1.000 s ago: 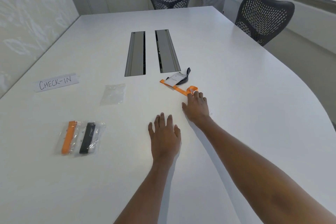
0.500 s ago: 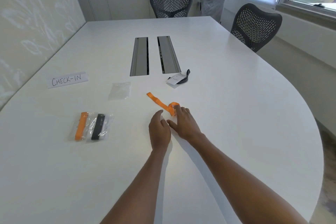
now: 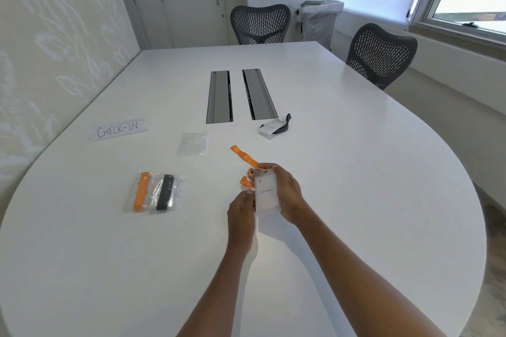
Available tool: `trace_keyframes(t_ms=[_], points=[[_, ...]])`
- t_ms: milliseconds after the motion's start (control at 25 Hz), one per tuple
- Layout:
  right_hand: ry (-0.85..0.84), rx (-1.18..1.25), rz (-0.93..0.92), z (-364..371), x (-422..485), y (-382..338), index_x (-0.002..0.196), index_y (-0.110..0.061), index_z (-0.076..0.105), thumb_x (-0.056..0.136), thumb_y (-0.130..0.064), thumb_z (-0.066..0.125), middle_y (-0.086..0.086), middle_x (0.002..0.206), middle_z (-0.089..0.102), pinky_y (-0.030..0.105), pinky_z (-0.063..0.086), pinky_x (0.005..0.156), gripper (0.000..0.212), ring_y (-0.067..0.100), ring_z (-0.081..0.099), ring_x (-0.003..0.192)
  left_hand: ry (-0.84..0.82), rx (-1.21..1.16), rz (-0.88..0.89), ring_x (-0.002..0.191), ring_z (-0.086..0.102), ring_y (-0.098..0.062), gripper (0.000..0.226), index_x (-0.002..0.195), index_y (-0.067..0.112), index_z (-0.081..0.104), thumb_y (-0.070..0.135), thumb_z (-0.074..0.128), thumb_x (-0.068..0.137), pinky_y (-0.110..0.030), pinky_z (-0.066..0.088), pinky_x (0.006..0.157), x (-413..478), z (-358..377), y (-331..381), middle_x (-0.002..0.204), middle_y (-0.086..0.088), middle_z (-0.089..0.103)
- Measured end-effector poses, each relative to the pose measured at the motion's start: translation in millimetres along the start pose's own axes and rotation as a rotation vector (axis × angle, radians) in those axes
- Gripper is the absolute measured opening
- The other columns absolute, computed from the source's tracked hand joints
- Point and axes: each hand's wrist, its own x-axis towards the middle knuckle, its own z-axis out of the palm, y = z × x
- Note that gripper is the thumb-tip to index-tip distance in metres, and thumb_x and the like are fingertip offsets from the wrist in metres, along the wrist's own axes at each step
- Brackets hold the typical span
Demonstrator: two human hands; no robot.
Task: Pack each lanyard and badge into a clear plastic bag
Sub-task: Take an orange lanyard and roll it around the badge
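Observation:
A white badge (image 3: 266,194) hangs from an orange lanyard (image 3: 244,157) by a metal clip. My right hand (image 3: 287,194) grips the badge along its right edge, fingers curled over the top. At the badge's lower left edge, my left hand (image 3: 241,209) pinches it. The lanyard's strap trails back and left across the white table (image 3: 356,172). An empty clear plastic bag (image 3: 192,143) lies flat to the left of the strap. Further back sit a second white badge (image 3: 269,128) and its black lanyard (image 3: 283,126).
Two filled clear bags (image 3: 154,195) lie at the left, one with an orange lanyard, one with a black one. A paper sign reading CHECK-IN (image 3: 118,129) is behind them. Two grey cable hatches (image 3: 238,94) sit mid-table. Two mesh chairs (image 3: 380,55) stand at the far edges.
My right hand dragged the orange lanyard toward me from beside the black one. Both hands then lifted its white badge, which now faces me.

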Motion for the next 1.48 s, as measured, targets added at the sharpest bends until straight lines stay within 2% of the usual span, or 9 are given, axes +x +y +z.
trace_keyframes(t_ms=[160, 400, 560, 640, 720, 840, 1000, 1240, 1480], points=[[0.054, -0.061, -0.047, 16, -2, 7, 0.114, -0.008, 0.071, 0.106, -0.022, 0.045, 0.011, 0.102, 0.081, 0.038, 0.063, 0.068, 0.03, 0.029, 0.076, 0.086, -0.154, -0.192, -0.073, 0.107, 0.074, -0.028, 0.029, 0.123, 0.011, 0.073, 0.03, 0.059, 0.107, -0.041, 0.062, 0.088, -13, -18, 12, 0.118, -0.015, 0.077], [0.071, -0.274, -0.161, 22, 0, 23, 0.115, -0.017, 0.073, 0.107, -0.015, 0.038, 0.006, 0.12, 0.073, 0.032, 0.053, 0.086, 0.036, 0.022, 0.066, 0.104, -0.137, -0.265, -0.184, 0.096, 0.074, -0.021, 0.018, 0.111, 0.012, 0.078, 0.011, 0.06, 0.105, -0.032, 0.06, 0.077, -10, -53, 53, 0.105, -0.009, 0.08], [-0.145, -0.568, -0.299, 24, 0, 21, 0.129, -0.028, 0.068, 0.096, 0.0, 0.05, -0.009, 0.13, 0.07, 0.033, 0.054, 0.095, 0.047, 0.016, 0.065, 0.117, -0.163, -0.247, -0.199, 0.087, 0.075, -0.017, 0.026, 0.101, 0.014, 0.081, 0.012, 0.056, 0.106, -0.029, 0.06, 0.071, -12, -66, 84, 0.098, -0.008, 0.079], [-0.207, -0.696, -0.371, 26, 4, 16, 0.117, -0.028, 0.072, 0.096, 0.007, 0.053, -0.014, 0.129, 0.072, 0.035, 0.056, 0.086, 0.046, 0.015, 0.07, 0.108, -0.157, -0.232, -0.185, 0.085, 0.074, -0.016, 0.025, 0.1, 0.014, 0.08, 0.011, 0.055, 0.107, -0.028, 0.06, 0.068, -15, -67, 94, 0.096, -0.007, 0.078], [-0.121, -0.713, -0.381, 26, 12, 7, 0.107, -0.017, 0.074, 0.094, 0.01, 0.055, -0.002, 0.119, 0.077, 0.042, 0.055, 0.08, 0.035, 0.022, 0.072, 0.096, -0.15, -0.229, -0.173, 0.083, 0.073, -0.014, 0.022, 0.103, 0.012, 0.077, 0.01, 0.055, 0.106, -0.026, 0.06, 0.066, -18, -68, 102, 0.093, -0.005, 0.078], [0.002, -0.733, -0.443, 28, 21, -16, 0.096, -0.015, 0.073, 0.097, 0.0, 0.062, -0.007, 0.092, 0.078, 0.031, 0.052, 0.078, 0.018, 0.008, 0.067, 0.079, -0.179, -0.201, -0.175, 0.088, 0.074, -0.013, 0.017, 0.109, 0.009, 0.076, 0.007, 0.06, 0.104, -0.025, 0.061, 0.074, -23, -68, 110, 0.101, -0.006, 0.08], [0.017, -0.798, -0.644, 41, 19, -42, 0.098, -0.02, 0.065, 0.1, -0.011, 0.053, -0.02, 0.09, 0.072, 0.019, 0.05, 0.074, 0.015, 0.004, 0.066, 0.083, -0.219, -0.208, -0.141, 0.099, 0.076, -0.016, 0.017, 0.112, 0.008, 0.078, 0.01, 0.07, 0.098, -0.027, 0.062, 0.082, -27, -65, 124, 0.113, -0.009, 0.081], [0.05, -0.774, -0.654, 55, 9, -29, 0.095, 0.002, 0.066, 0.098, 0.006, 0.053, 0.016, 0.082, 0.071, 0.049, 0.052, 0.064, 0.014, 0.036, 0.062, 0.07, -0.076, -0.296, 0.043, 0.091, 0.079, -0.013, 0.014, 0.099, 0.01, 0.082, 0.005, 0.078, 0.086, -0.021, 0.062, 0.076, -20, -51, 158, 0.102, -0.007, 0.084], [-0.009, -0.585, -0.508, 72, -39, 1, 0.082, -0.023, 0.062, 0.107, -0.002, 0.045, -0.011, 0.066, 0.063, 0.026, 0.046, 0.058, 0.037, 0.011, 0.055, 0.057, 0.055, -0.341, 0.079, 0.085, 0.079, -0.012, 0.019, 0.11, 0.004, 0.077, -0.001, 0.073, 0.092, -0.025, 0.065, 0.08, -11, -39, 168, 0.096, -0.003, 0.084]])
